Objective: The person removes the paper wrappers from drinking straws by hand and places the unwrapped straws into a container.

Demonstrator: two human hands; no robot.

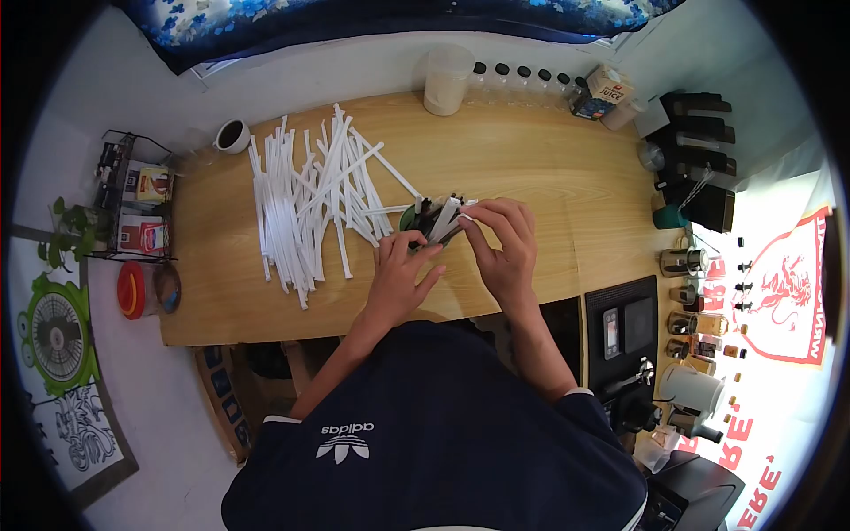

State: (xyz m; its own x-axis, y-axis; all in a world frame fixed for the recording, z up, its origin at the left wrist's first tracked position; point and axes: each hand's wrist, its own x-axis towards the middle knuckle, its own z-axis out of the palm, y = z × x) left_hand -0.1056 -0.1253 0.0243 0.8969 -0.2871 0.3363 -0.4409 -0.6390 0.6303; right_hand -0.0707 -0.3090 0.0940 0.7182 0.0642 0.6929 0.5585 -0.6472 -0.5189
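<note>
Left fingers (413, 239): parted, against green container (407, 219) | Right fingers (479, 215): pinched on white straw (446, 219)

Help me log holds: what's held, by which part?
Right grip seemingly pinches a slim white paper-wrapped straw near one end; left grip: cannot tell.

**White straws (283, 203), yellow-brown bench (531, 159)**

Fine grain streaks the bench. The container (406, 219) shows green, its contents (444, 218) black and white. The shirt (443, 416) is navy with a white logo (345, 448) and lettering (347, 428). Far off, a dark cloth (381, 22) carries blue and white flowers. The left fan (58, 336) is rimmed lime green; the right banner (797, 301), white with red print.
</note>
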